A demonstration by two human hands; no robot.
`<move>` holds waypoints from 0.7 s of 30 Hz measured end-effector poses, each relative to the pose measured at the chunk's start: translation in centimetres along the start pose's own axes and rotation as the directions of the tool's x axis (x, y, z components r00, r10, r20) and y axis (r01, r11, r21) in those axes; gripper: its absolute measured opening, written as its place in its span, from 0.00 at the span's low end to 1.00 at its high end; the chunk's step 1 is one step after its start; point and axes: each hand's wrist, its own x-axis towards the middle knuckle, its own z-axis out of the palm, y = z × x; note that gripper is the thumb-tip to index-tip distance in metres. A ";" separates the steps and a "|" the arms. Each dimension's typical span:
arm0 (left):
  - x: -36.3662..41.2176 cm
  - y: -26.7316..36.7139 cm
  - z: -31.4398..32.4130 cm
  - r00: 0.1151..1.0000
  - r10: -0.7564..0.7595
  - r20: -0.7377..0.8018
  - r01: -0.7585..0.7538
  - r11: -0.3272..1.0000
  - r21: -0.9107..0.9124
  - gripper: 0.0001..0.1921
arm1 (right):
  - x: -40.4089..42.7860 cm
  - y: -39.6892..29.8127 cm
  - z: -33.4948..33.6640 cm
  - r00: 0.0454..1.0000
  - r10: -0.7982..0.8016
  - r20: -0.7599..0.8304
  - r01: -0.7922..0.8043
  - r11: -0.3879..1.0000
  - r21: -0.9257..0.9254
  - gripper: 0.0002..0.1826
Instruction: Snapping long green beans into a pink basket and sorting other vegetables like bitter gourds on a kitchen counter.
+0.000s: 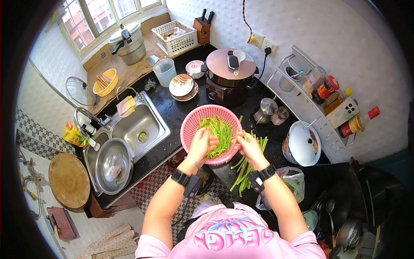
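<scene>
A pink perforated plastic basket (185,131) stands on the black countertop, with many short pieces of green vegetable stem (220,134) inside. Over its left part is my left hand (203,145), fingers apart and nothing visible in them. My right hand (248,147) is at the basket's right rim, its thumb and fingers closed on a thin green stem (244,135). Beneath and beside that wrist, a pile of long green stems (241,176) lies on the counter. A clear plastic bag (296,181) with green leaves sits right of my right forearm.
Behind the basket stands an electric cooker (226,87), with stacked plates (183,87) beside it. Left is a steel double sink (152,124) holding a steel basin (124,184). A lidded enamel pot (302,144) sits right, under a wall rack (305,97) of bottles.
</scene>
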 end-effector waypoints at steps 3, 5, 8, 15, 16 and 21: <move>3.9 -3.5 -0.6 0.998 0.047 -0.043 -0.033 0.956 0.291 0.25 | 2.2 2.6 0.0 0.999 -0.035 -0.011 0.032 0.974 -0.222 0.15; 4.1 -5.2 -1.1 1.000 0.005 0.023 -0.014 0.919 0.394 0.25 | 2.5 3.8 -0.7 0.999 0.018 -0.038 -0.028 0.966 -0.258 0.14; 2.3 -6.3 -1.5 0.978 -0.086 0.192 0.009 0.929 0.369 0.20 | 1.1 3.3 -0.5 0.994 0.081 0.069 -0.083 0.996 0.029 0.12; -2.2 -5.3 1.2 0.911 0.019 0.413 -0.168 0.930 0.328 0.09 | -1.0 1.1 1.5 0.960 0.000 0.280 -0.153 0.836 0.527 0.13; -2.3 -5.1 1.3 0.910 0.020 0.413 -0.169 0.929 0.328 0.09 | -1.2 0.6 1.6 0.962 -0.014 0.273 -0.140 0.832 0.538 0.13; -4.0 -3.5 1.4 0.932 0.008 0.361 -0.082 0.978 0.191 0.07 | -2.2 -0.1 1.1 0.962 -0.076 0.261 -0.003 0.957 0.290 0.17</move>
